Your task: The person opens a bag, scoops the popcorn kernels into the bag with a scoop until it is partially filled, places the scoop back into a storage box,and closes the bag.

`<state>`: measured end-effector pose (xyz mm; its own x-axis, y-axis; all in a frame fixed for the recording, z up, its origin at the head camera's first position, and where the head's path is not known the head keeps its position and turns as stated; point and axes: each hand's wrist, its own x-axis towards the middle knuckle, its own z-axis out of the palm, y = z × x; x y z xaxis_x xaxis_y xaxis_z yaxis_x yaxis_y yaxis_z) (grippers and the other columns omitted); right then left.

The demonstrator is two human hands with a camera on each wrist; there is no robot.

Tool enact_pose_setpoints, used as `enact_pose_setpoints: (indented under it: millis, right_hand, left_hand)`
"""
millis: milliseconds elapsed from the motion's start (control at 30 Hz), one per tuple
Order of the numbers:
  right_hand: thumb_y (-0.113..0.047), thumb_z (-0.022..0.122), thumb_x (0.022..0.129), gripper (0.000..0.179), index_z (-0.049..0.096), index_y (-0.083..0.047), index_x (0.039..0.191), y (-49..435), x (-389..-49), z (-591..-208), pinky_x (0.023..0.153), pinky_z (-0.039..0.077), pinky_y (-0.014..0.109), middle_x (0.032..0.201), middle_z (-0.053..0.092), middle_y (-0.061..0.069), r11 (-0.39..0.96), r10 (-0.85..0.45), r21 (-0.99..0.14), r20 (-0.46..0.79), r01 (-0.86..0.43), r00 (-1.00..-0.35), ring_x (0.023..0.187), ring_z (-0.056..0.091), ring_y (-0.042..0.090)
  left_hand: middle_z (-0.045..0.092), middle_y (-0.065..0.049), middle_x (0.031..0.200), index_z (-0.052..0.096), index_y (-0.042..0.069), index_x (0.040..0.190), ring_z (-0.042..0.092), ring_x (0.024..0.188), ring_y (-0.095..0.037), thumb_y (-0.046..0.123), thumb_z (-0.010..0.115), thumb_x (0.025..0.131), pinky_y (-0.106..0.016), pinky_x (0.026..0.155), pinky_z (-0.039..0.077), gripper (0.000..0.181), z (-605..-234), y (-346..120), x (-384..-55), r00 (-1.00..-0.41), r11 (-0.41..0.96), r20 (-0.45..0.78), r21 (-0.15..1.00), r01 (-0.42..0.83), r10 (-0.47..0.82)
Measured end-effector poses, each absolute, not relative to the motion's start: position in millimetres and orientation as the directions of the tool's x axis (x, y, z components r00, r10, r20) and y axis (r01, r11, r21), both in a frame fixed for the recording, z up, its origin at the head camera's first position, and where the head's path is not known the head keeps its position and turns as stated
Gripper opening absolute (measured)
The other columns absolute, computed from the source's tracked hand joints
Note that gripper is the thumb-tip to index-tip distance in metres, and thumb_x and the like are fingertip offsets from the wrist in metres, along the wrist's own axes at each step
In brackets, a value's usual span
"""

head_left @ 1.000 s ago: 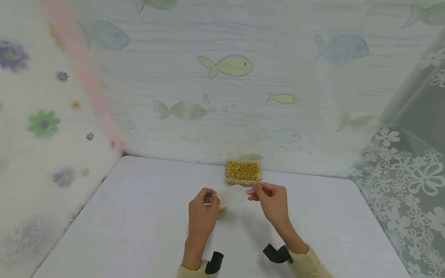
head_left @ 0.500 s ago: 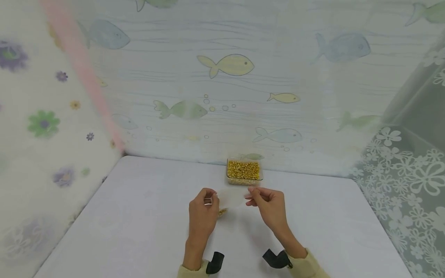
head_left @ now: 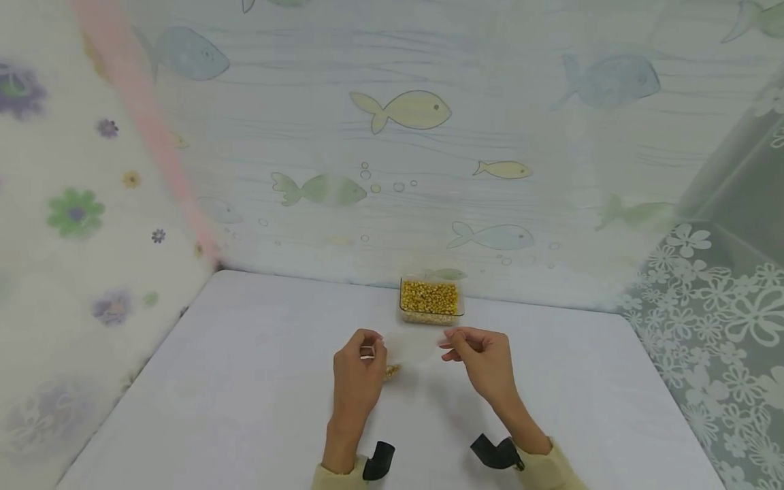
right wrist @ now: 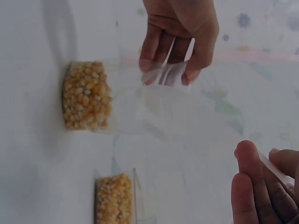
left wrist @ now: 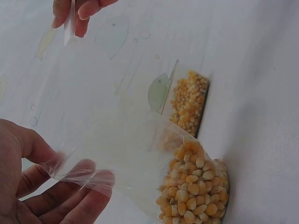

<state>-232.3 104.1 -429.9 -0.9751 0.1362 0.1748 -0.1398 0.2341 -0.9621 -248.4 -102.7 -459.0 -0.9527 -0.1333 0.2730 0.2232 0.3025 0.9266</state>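
Observation:
A clear plastic bag (left wrist: 112,154) spans the space between the two hands, with corn kernels (left wrist: 194,186) gathered in its bottom at the white tabletop. The left hand (head_left: 360,371) pinches gathered film at the bag's near-left side; the kernels lie below and beyond its fingers, partly hidden in the head view. Opposite it, the right hand (head_left: 486,357) pinches a narrow white strip (right wrist: 275,168) at the bag's upper edge between thumb and fingers. The film between the hands looks thin and hazy, nearly invisible from the head view.
Behind the hands, a clear box (head_left: 431,318) full of corn kernels stands near the table's back edge. A fish-printed curtain (head_left: 398,170) hangs behind the white table (head_left: 263,381). Flowered fabric (head_left: 79,286) borders the left, white lace (head_left: 723,327) the right.
The right hand moved slightly left and down, then back to the right, the film now stretched flatter. Kernels by the left hand show a little less than at first. The left hand stayed put.

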Motion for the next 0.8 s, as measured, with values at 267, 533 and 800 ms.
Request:
enact_pose_setpoints:
  millis: [267, 533, 800]
  right_hand:
    - [-0.007, 0.062, 0.101, 0.021, 0.073, 0.009, 0.109, 124.6, -233.9, -431.0, 0.072, 0.061, 0.028, 0.089, 0.078, 0.016, 0.194, 0.228, -0.978, 0.126, -0.082, -0.965, 0.069, 0.075, 0.016]
    - [-0.015, 0.061, 0.103, 0.033, 0.066, 0.015, 0.114, 144.5, -242.7, -435.9, 0.072, 0.061, 0.028, 0.079, 0.077, -0.003, 0.037, 0.34, -0.998, 0.065, -0.056, -0.938, 0.072, 0.075, 0.012]
    - [-0.026, 0.062, 0.102, 0.043, 0.065, 0.013, 0.119, 160.3, -267.3, -432.6, 0.073, 0.06, 0.024, 0.079, 0.076, -0.007, -0.006, 0.423, -0.997, 0.07, -0.081, -0.903, 0.072, 0.075, 0.009]
  left_hand:
    - [0.07, -0.006, 0.086, 0.068, 0.007, 0.091, 0.067, 0.075, -0.013, 0.002, 0.063, 0.095, -0.025, 0.067, 0.057, 0.008, -457.2, -100.4, -248.3, -0.951, 0.296, 0.283, 0.926, 0.236, -0.126]
    - [0.071, -0.011, 0.089, 0.068, 0.005, 0.093, 0.068, 0.077, -0.014, 0.001, 0.063, 0.095, -0.025, 0.067, 0.058, 0.007, -458.3, -100.8, -248.3, -0.951, 0.305, 0.28, 0.924, 0.23, -0.132]
    - [0.072, -0.009, 0.088, 0.068, 0.007, 0.092, 0.068, 0.076, -0.014, 0.003, 0.064, 0.095, -0.025, 0.066, 0.057, 0.007, -460.8, -99.5, -248.2, -0.95, 0.306, 0.28, 0.924, 0.228, -0.137]
